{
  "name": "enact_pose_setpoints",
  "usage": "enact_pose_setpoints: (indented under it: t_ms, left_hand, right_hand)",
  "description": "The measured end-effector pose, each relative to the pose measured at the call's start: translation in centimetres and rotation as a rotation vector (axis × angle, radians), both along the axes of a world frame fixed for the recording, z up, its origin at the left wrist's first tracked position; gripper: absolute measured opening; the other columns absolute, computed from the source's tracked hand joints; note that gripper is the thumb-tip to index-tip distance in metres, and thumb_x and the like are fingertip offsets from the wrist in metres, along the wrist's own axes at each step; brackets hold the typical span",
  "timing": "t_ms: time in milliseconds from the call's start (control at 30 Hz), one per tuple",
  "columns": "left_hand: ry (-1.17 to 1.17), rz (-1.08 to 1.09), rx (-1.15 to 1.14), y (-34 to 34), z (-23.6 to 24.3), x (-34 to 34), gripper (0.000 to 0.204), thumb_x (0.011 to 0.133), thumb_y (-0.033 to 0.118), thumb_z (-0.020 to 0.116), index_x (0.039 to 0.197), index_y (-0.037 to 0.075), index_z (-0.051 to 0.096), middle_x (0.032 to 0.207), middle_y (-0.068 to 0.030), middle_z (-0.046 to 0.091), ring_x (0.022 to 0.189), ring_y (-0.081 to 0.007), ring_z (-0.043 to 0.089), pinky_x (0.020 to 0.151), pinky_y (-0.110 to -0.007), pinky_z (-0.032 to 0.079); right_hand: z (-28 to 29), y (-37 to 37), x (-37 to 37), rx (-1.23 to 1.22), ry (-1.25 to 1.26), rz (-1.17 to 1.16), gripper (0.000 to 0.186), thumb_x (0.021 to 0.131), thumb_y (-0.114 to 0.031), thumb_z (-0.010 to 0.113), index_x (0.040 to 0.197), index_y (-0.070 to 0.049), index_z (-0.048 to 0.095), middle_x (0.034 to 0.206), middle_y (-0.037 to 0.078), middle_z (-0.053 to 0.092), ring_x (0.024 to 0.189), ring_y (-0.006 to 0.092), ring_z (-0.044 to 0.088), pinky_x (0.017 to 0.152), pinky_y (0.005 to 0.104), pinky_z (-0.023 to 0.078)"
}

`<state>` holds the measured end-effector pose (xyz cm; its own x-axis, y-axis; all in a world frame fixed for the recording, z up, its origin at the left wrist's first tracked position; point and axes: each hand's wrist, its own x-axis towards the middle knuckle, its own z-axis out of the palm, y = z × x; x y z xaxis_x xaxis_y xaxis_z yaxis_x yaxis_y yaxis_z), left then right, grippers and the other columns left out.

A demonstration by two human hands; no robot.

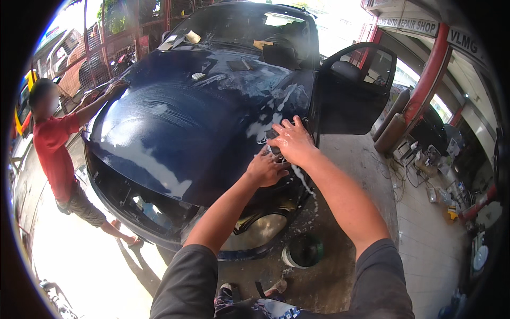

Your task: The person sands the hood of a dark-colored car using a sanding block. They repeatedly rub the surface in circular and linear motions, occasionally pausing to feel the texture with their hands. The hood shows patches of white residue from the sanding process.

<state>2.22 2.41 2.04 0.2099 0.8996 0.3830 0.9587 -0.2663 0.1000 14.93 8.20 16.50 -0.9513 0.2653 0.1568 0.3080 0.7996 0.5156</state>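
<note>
On the right front corner of a dark blue car hood (212,159), my two hands work close together. My right hand (293,141), wet with suds, presses down with bent fingers over a dark flat pad (274,150), mostly hidden beneath it. Just nearer to me, my left hand (265,169) lies with spread fingers on the painted edge, touching or nearly touching the pad. White suds run down the fender below my right hand. Pale, dull patches mark the paint around my hands.
A white block (198,76) and a dark sheet (240,65) lie on the hood. A bucket (303,251) stands on the floor below. The car door (353,90) hangs open at right. A person in a red shirt (56,143) touches the hood's left side.
</note>
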Motion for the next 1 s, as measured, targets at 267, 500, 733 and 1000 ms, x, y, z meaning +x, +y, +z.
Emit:
enact_pose_setpoints:
  t_ms: [267, 500, 733, 1000]
  left_hand:
    - [0.101, 0.422, 0.073, -8.0, 0.5, -8.5, 0.078, 0.111, 0.061, 0.042, 0.170, 0.009, 0.040, 0.178, -0.0098, 0.036, 0.167, -0.0270, 0.026, 0.136, -0.058, 0.014]
    - [0.120, 0.456, -0.036, -23.1, -4.1, -7.0, 0.088, 0.108, 0.066, 0.046, 0.173, 0.008, 0.031, 0.183, -0.0070, 0.023, 0.171, -0.0274, 0.013, 0.136, -0.063, 0.005]
    - [0.024, 0.518, 0.003, -9.6, -1.9, -2.8, 0.100, 0.107, 0.071, 0.043, 0.171, -0.004, 0.028, 0.182, -0.0198, 0.019, 0.171, -0.0345, 0.010, 0.136, -0.062, 0.002]
    - [-0.113, 0.416, 0.057, 5.4, -0.8, 6.2, 0.095, 0.104, 0.072, 0.050, 0.168, 0.003, 0.039, 0.177, -0.0187, 0.034, 0.167, -0.0346, 0.024, 0.136, -0.057, 0.015]
  right_hand:
    - [-5.6, 3.3, 2.6, -0.110, 0.645, -0.056, 0.067, 0.088, -0.034, 0.088, 0.152, -0.036, 0.066, 0.158, 0.010, 0.058, 0.141, 0.0310, 0.056, 0.113, 0.0539, 0.043]
    - [-28.4, -0.7, 33.3, -0.796, 1.229, -1.210, 0.090, 0.090, -0.047, 0.088, 0.162, -0.008, 0.052, 0.159, 0.023, 0.059, 0.143, 0.0390, 0.059, 0.115, 0.0489, 0.049]
    - [-41.7, -14.7, 48.9, -0.898, 1.826, -1.627, 0.086, 0.100, -0.048, 0.081, 0.169, -0.016, 0.041, 0.154, 0.016, 0.061, 0.131, 0.0347, 0.066, 0.103, 0.0488, 0.056]
    - [-33.0, -10.9, 39.8, -1.104, 1.931, -1.222, 0.103, 0.098, -0.054, 0.080, 0.175, -0.030, 0.017, 0.160, 0.013, 0.052, 0.133, 0.0313, 0.060, 0.093, 0.0508, 0.056]
